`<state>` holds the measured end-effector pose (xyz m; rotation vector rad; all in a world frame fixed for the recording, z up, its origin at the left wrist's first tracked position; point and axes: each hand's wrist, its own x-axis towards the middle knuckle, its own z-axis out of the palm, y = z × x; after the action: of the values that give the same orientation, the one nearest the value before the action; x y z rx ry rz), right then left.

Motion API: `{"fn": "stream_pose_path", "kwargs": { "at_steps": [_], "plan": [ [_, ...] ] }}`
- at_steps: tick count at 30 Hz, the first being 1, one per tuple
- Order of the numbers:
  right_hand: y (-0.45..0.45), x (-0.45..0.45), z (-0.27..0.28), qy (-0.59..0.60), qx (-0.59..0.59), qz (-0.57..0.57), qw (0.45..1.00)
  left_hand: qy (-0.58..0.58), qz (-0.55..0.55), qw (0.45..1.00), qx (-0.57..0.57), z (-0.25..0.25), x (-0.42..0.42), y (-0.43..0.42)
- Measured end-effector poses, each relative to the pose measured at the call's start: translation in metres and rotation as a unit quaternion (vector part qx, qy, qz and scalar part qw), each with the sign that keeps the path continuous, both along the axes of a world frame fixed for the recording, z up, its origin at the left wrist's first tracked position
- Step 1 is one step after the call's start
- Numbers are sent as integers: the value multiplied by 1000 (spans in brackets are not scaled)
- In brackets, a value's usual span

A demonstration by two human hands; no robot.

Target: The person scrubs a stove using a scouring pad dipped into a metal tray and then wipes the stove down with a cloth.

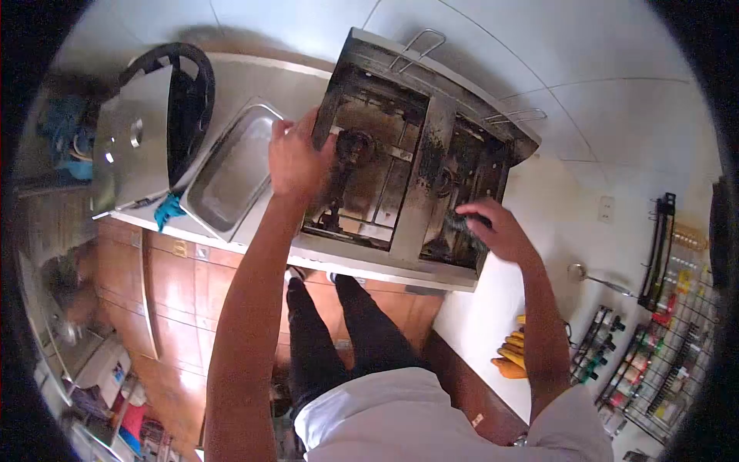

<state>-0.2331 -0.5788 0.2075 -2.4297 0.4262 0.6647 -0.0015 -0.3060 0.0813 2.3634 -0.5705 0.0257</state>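
Observation:
A grimy two-burner gas stove [408,250] has its top openings uncovered, and soot and grease blacken the inside. My left hand [296,158] grips its left rim, with fingers bent over the edge towards the left opening. Over the right opening is my right hand [500,231], its fingers curled around something small and dark that I cannot make out. Two wire brackets [419,48] stand up along the back of the stove.
Left of the stove is a metal sink basin [235,169]. Beyond it a shiny metal panel [138,135] leans by a black round rim [202,92], with a teal cloth [168,209] nearby. A ladle [600,280], bananas [512,356] and a wire rack [677,346] are at right.

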Motion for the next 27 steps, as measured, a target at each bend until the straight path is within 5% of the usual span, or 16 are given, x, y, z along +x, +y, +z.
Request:
{"fn": "stream_pose_path", "kwargs": {
  "at_steps": [13,19,24,25,27],
  "plan": [
    [38,-112,-41,-234,30,-291,927,-64,16,997,44,8,-5,-12],
    [-28,-172,-12,-379,39,-537,753,-66,27,995,68,11,-6,-16],
    [-80,-262,-142,-287,-55,-562,774,-156,-13,985,73,9,-1,-14],
    [-82,-274,-181,-310,23,-602,736,-165,-16,983,73,10,-1,-15],
    [-73,-264,-213,-307,-146,-527,779,-153,-5,985,77,13,-4,-11]
  ]
}}
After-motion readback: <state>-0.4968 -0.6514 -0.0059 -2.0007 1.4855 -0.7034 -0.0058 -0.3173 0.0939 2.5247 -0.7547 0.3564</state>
